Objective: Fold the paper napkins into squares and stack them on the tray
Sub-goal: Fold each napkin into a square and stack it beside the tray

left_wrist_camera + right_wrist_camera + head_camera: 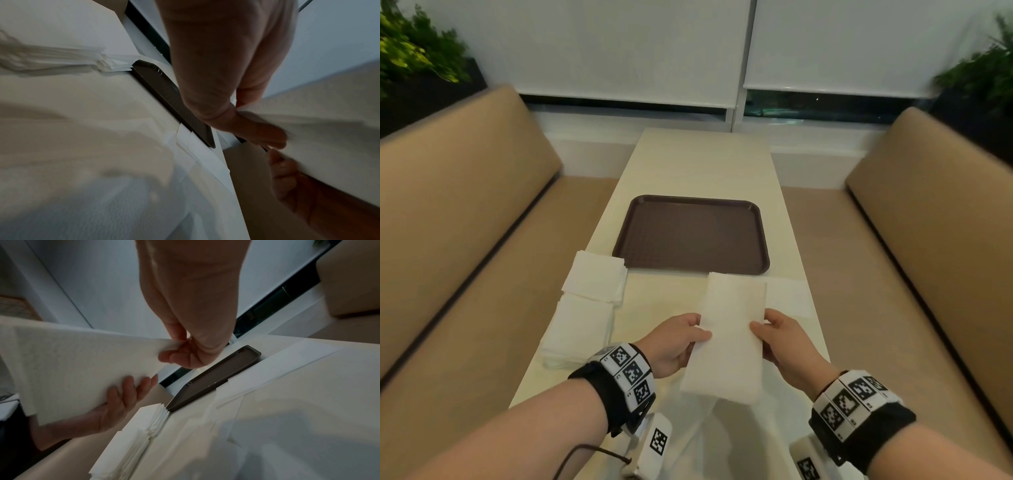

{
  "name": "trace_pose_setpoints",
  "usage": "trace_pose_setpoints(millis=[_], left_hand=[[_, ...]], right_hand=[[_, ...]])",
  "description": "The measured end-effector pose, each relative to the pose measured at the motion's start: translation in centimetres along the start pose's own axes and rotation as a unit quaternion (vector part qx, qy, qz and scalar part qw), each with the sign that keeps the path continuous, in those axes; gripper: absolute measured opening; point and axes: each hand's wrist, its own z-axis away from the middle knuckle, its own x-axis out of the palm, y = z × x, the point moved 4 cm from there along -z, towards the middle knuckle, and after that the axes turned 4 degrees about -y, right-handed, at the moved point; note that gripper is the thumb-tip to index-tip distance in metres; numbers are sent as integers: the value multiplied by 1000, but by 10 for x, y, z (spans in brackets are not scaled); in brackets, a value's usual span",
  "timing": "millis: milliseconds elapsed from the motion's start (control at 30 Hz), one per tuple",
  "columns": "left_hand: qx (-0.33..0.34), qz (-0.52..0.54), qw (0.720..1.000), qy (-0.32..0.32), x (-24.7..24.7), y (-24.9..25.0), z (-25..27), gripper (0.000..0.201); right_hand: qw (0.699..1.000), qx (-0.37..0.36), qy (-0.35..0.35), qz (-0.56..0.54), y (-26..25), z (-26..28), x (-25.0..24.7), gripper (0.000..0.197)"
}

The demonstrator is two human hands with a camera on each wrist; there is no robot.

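Observation:
I hold a long white paper napkin (729, 329) in the air above the near part of the table, folded to a narrow strip. My left hand (678, 339) pinches its left edge, thumb on top. My right hand (780, 339) pinches its right edge. In the left wrist view the left hand (257, 129) grips the napkin (329, 138); in the right wrist view the right hand (185, 353) pinches the napkin (72, 366). The brown tray (691, 233) lies bare beyond the napkin. Two stacks of white napkins (589, 305) sit left of my hands.
A flat napkin (787, 294) lies on the cream table (705, 161) at the right, near the tray's front corner. Tan bench seats (465, 222) flank the table on both sides. Window blinds and plants stand at the far end.

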Motion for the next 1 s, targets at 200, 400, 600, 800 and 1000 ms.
trace_pose_setpoints(millis=[200, 400, 600, 800, 1000], left_hand=[[14, 17, 999, 24, 9, 2, -4, 19], [43, -62, 989, 123, 11, 2, -5, 33], [237, -203, 938, 155, 42, 24, 3, 21], [211, -98, 970, 67, 55, 23, 6, 14], [181, -67, 978, 79, 52, 23, 6, 19]], right_hand=[[1000, 8, 28, -9, 2, 3, -10, 25], [997, 10, -2, -73, -5, 3, -14, 24], [999, -46, -2, -26, -18, 6, -4, 27], [997, -46, -21, -49, -17, 4, 4, 21], [996, -52, -44, -66, -14, 3, 1, 17]])
